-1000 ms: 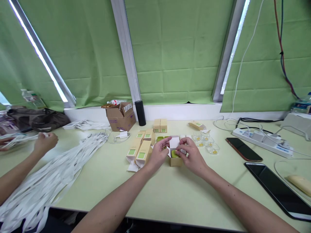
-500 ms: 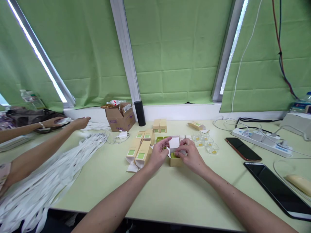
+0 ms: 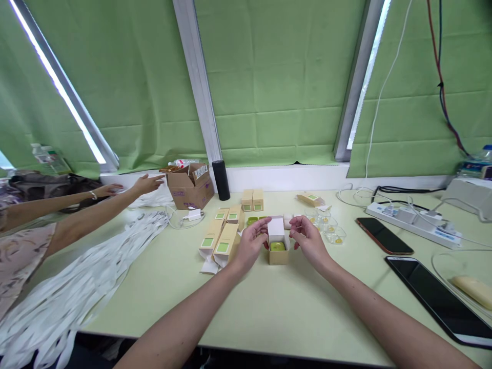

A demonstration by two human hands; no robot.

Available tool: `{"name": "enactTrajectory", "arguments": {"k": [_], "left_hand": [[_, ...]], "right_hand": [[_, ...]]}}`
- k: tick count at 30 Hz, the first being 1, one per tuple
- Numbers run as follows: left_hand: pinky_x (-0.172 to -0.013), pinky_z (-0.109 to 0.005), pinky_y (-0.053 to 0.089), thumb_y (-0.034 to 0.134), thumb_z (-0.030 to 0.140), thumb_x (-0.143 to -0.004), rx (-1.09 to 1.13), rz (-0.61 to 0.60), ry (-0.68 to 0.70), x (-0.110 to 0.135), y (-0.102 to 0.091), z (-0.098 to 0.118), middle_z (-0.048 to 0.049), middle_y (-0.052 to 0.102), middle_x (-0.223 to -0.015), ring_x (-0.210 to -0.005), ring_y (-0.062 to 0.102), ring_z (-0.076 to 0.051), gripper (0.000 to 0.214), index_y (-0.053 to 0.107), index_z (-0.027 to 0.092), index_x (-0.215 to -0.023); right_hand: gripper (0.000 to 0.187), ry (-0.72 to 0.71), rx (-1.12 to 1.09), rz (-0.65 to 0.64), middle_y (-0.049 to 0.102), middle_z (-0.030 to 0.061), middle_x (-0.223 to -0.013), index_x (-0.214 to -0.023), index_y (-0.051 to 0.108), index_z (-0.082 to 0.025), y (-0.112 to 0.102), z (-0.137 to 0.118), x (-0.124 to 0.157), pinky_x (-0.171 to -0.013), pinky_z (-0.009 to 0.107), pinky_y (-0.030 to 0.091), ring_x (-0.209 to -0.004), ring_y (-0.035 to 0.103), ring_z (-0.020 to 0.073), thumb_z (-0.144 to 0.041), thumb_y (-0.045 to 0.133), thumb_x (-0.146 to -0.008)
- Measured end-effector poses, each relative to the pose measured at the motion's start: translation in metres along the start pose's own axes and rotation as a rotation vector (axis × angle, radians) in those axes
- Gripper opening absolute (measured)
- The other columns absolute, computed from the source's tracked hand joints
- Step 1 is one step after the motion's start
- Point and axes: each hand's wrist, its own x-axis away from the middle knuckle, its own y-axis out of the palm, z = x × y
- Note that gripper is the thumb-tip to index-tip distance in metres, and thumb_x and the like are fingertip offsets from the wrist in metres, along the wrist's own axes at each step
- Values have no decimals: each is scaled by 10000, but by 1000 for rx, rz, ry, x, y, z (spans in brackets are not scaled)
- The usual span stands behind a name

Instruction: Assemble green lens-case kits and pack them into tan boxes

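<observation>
A small tan carton (image 3: 278,254) stands upright on the pale green table (image 3: 269,307) with its white top flap (image 3: 275,229) raised. A green round object (image 3: 277,246) sits inside its open mouth. My left hand (image 3: 251,244) touches the carton's left side, fingers curled around the flap edge. My right hand (image 3: 309,241) hovers just right of the carton, fingers apart and holding nothing.
Several tan cartons (image 3: 223,237) lie left of the open one, two more (image 3: 253,200) stand behind. Clear cups (image 3: 330,230) sit to the right. Two phones (image 3: 385,236), a power strip (image 3: 413,221), a cardboard box (image 3: 191,185), a black cylinder (image 3: 222,180). White strips (image 3: 88,271) at left; another person's arms (image 3: 96,210) reach over them.
My right hand has lifted off the carton's opening and moved right, leaving the green object inside. The other person's arm has stretched farther toward the cardboard box.
</observation>
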Motion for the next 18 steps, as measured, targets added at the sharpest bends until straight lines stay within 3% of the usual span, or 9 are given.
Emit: {"name": "enactTrajectory", "arguments": {"k": [8,18], "left_hand": [[-808,-301,579,789,200,-800,-101,32,47,3,8,-4,-143,686,-1215,-1090,643,-235,568,658,158,-1352],[-857,-307,570,709,79,-820,-197,38,55,11,16,9,-137,686,-1282,-1174,652,-237,545,633,190,-1348]], "right_hand": [[409,8,29,-69,532,2,-962,-1088,545,-264,5,5,2,-437,251,456,-786,578,200,-427,671,-735],[414,-3,92,-103,526,-4,-979,-1145,545,-252,7,13,5,-515,263,446,-753,577,173,-426,672,-791]]}}
